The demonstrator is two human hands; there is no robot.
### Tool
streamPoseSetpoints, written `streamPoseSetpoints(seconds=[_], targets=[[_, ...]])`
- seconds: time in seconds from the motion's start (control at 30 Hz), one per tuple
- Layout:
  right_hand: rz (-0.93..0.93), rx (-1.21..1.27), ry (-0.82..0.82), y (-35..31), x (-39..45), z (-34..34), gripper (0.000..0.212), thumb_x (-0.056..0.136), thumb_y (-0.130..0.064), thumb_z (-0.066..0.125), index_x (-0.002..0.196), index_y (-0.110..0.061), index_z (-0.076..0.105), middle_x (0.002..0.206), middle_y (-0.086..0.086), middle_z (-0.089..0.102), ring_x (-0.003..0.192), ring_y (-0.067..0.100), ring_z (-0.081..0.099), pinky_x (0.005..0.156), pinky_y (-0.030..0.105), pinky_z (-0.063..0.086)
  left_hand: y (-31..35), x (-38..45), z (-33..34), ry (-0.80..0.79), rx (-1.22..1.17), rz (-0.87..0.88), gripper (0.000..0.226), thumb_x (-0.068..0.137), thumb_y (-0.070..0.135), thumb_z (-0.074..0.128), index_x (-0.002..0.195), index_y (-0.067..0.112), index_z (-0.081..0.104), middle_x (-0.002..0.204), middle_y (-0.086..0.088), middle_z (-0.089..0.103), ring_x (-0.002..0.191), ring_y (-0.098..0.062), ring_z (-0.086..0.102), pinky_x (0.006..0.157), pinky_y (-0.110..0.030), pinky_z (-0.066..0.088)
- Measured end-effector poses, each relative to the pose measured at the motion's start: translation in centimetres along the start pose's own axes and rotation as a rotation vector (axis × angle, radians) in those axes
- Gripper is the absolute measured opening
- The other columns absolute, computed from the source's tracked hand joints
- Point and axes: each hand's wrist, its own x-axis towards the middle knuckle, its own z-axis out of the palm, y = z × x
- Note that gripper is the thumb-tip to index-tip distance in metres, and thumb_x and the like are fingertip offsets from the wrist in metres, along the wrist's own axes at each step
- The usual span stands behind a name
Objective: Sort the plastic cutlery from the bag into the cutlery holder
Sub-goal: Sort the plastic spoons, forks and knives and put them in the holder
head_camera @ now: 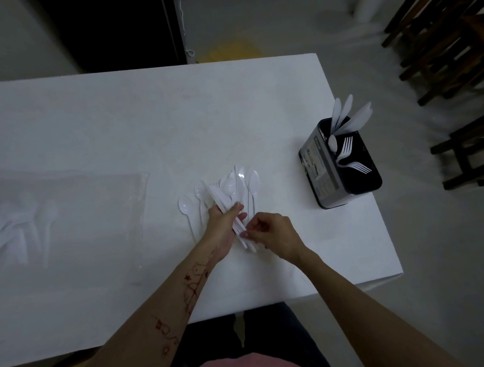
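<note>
Gripping a bundle of cutlery (225,202), the left hand (223,226) holds it while the right hand (271,235) pinches one handle.

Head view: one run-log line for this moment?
left hand: grips cutlery bundle | right hand: fingers pinch bundle's handle ends | holder: partly filled | bag: some cutlery inside

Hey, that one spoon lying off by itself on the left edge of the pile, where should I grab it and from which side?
Take the lone spoon by its thin handle, which runs toward the near edge of the table. Come from its left, where the surface looks bare; on its right lie the left hand and the cutlery pile. The bowl is wide and shallow, probably harder to pinch.
</note>
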Motion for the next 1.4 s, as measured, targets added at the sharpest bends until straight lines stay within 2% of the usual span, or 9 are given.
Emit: streamPoseSetpoints(seconds=[0.17, 0.33, 0.47, 0.6, 0.77, 1.03, 1.13, 1.3, 1.4], targets=[[0.181, -0.176, 0.338, 0.1, 1.0, 0.5, 0.033, 0.085, -0.050, 0.068, 0.086, -0.018, 0.060, 0.076, -0.004, 0.063, 0.067, 0.014, 0.062, 0.062, 0.024, 0.050, -0.2, 0.5, -0.6, 0.142, 0.081, 0.034, 0.027, 0.099, 0.009, 0.046, 0.124, 0.000, 0.048, 0.108, -0.010, 0.062, 0.087, -0.017, 0.062, 0.077, -0.027, 0.054], [0.316, -0.297, 0.264, 0.6, 2.0, 1.0, 0.026, 0.088, -0.039, 0.069, 0.092, -0.018, 0.054, 0.085, -0.002, 0.059, 0.074, 0.015, 0.057, 0.065, 0.027, 0.045, -0.8, 0.4, -1.5, 0.105, 0.064, 0.043, 0.028, 0.098, 0.013, 0.047, 0.124, 0.000, 0.048, 0.096, -0.006, 0.061, 0.083, -0.016, 0.060, 0.073, -0.026, 0.051], [0.358, -0.227, 0.315, 0.7, 1.7, 0.5, 0.015, 0.090, -0.029, 0.063, 0.093, -0.015, 0.059, 0.082, -0.001, 0.061, 0.071, 0.014, 0.057, 0.062, 0.026, 0.044, -0.9, 0.4, -1.7, 0.052, 0.075, 0.031, 0.035, 0.093, 0.011, 0.058, 0.126, 0.002, 0.051, 0.114, -0.015, 0.062, 0.091, -0.019, 0.061, 0.088, -0.036, 0.051], [0.229, 0.005, 0.349, 1.2, 0.8, 0.1, 0.010, 0.091, -0.025, 0.063, 0.092, -0.016, 0.057, 0.084, 0.001, 0.068, 0.077, 0.019, 0.066, 0.064, 0.034, 0.056, -0.5, 0.2, -1.2, 0.025, -0.041, -0.017, 0.041, 0.091, 0.008, 0.060, 0.131, 0.003, 0.048, 0.119, -0.012, 0.059, 0.100, -0.023, 0.060, 0.089, -0.036, 0.049], [0.046, 0.217, 0.257, 0.5, -0.7, 0.3, 0.010, 0.089, -0.017, 0.069, 0.093, -0.012, 0.060, 0.085, 0.005, 0.068, 0.076, 0.018, 0.067, 0.053, 0.021, 0.054, -0.2, 0.0, -0.5, 0.005, -0.069, -0.015, 0.043, 0.092, 0.009, 0.059, 0.133, 0.006, 0.047, 0.125, -0.014, 0.057, 0.104, -0.026, 0.059, 0.087, -0.037, 0.051], [-0.009, 0.141, 0.448, 1.1, -0.9, 1.0, 0.006, 0.086, -0.019, 0.073, 0.089, -0.019, 0.067, 0.080, -0.011, 0.067, 0.075, 0.008, 0.063, 0.071, 0.031, 0.059, -0.2, 0.3, -0.4, 0.094, -0.036, -0.024, 0.039, 0.094, 0.002, 0.053, 0.132, 0.000, 0.046, 0.111, -0.012, 0.060, 0.087, -0.019, 0.062, 0.069, -0.028, 0.051], [-0.031, 0.148, 0.537, 1.0, -0.9, 1.0, 0.007, 0.088, -0.018, 0.072, 0.087, -0.020, 0.065, 0.082, -0.013, 0.067, 0.079, 0.006, 0.063, 0.072, 0.031, 0.059, -0.2, 0.2, -0.4, 0.129, -0.069, -0.037, 0.038, 0.095, 0.005, 0.052, 0.132, -0.002, 0.043, 0.111, -0.012, 0.058, 0.090, -0.022, 0.061, 0.065, -0.028, 0.050], [-0.114, 0.095, 0.394, 0.9, -0.9, 1.3, 0.007, 0.083, -0.014, 0.075, 0.082, -0.013, 0.068, 0.079, -0.007, 0.068, 0.076, 0.009, 0.063, 0.073, 0.027, 0.057, 0.2, 0.0, -0.2, 0.015, -0.153, -0.019, 0.027, 0.097, 0.020, 0.052, 0.116, 0.002, 0.057, 0.116, -0.015, 0.062, 0.105, -0.029, 0.062, 0.084, -0.035, 0.053], [-0.080, 0.071, 0.260, 0.8, -0.8, 1.2, 0.013, 0.082, -0.027, 0.077, 0.082, -0.017, 0.070, 0.078, -0.010, 0.069, 0.075, 0.006, 0.064, 0.070, 0.019, 0.055, 0.4, 0.2, -0.2, 0.066, -0.114, -0.017, 0.010, 0.096, 0.010, 0.052, 0.102, 0.003, 0.057, 0.109, -0.012, 0.060, 0.091, -0.020, 0.062, 0.069, -0.031, 0.053]])
